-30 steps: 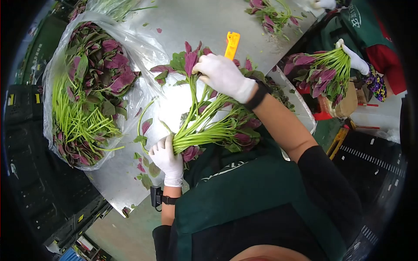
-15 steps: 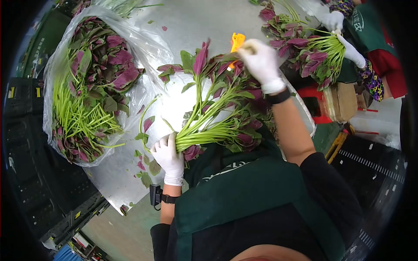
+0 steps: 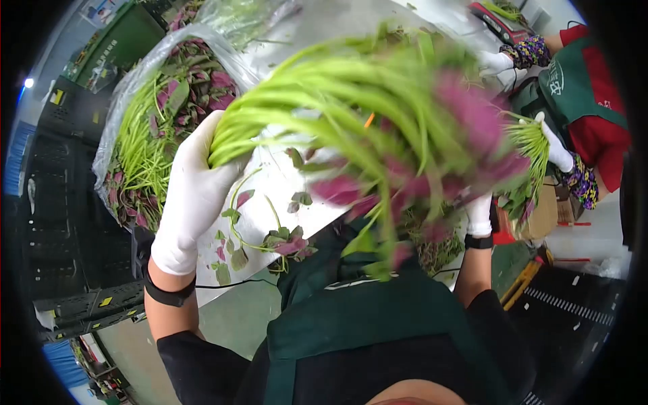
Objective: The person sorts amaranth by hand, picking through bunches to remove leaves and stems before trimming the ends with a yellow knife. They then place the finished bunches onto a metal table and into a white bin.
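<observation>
My left hand [image 3: 196, 189], in a white glove, grips the stem ends of a big bunch of red-and-green leafy amaranth [image 3: 364, 121], lifted off the steel table [image 3: 270, 196] and blurred with motion. My right hand [image 3: 479, 214], also gloved, is under the leafy end of the bunch, mostly hidden by leaves. A few loose leaves and a stem [image 3: 270, 237] lie on the table below.
A clear plastic bag [image 3: 165, 115] full of the same greens lies at the table's left. A co-worker in a green apron [image 3: 574, 81] at the right holds another bunch with gloved hands [image 3: 555, 152]. Black crates [image 3: 74, 223] stand on the floor at left.
The bunch has been raised off the table toward the camera and swung up. My left hand rose with the stems; my right hand moved from the yellow tool to beneath the leaves.
</observation>
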A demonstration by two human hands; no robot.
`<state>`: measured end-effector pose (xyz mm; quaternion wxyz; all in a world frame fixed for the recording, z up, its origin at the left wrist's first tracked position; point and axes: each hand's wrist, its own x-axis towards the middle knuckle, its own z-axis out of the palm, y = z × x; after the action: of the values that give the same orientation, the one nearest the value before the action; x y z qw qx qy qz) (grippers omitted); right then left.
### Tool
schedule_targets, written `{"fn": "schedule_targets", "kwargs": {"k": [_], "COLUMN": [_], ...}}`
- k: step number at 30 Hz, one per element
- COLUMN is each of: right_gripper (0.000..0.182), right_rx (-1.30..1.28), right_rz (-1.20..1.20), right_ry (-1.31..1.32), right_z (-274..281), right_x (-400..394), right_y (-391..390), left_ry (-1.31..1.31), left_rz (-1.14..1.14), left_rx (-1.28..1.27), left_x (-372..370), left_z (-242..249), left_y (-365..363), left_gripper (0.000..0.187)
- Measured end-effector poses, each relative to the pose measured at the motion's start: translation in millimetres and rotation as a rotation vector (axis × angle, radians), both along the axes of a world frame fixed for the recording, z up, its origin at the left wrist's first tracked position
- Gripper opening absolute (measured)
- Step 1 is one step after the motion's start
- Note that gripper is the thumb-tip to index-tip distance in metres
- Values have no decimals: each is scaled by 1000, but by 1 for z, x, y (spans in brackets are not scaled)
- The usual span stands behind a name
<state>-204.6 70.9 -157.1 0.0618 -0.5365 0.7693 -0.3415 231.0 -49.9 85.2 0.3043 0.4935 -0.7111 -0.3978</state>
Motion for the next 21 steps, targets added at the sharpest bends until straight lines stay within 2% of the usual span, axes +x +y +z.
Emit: {"fn": "schedule_targets", "kwargs": {"k": [1, 2, 4, 6, 8, 10, 14, 21], "right_gripper": [13, 14, 8, 10, 9, 9, 9, 7], "right_rx": [-14, -75, -79, -77, -42, -33, 5, 217], "right_rz": [8, 4, 12, 68, 114, 173, 305, 398], "right_ry": [10, -94, -124, -184, -178, -181, -185, -124], "right_z": [8, 15, 31, 14, 9, 3, -13, -41], "right_x": [6, 16, 32, 29, 31, 33, 30, 26], "right_y": [-2, 0, 0, 4, 9, 13, 20, 31], "left_ry": [90, 160, 327, 415, 670, 779, 806, 883], "left_rz": [-15, 7, -55, 36, 62, 128, 207, 213], "left_rx": [143, 331, 655, 974, 1263, 1382, 1278, 1207], "left_x": [-7, -8, -4, -11, -2, 4, -2, -10], "left_z": [9, 2, -32, -62, -132, -184, -220, -222], "left_y": [2, 3, 11, 40, 69, 97, 120, 129], "left_gripper": [17, 19, 23, 23, 24, 27, 32, 34]}}
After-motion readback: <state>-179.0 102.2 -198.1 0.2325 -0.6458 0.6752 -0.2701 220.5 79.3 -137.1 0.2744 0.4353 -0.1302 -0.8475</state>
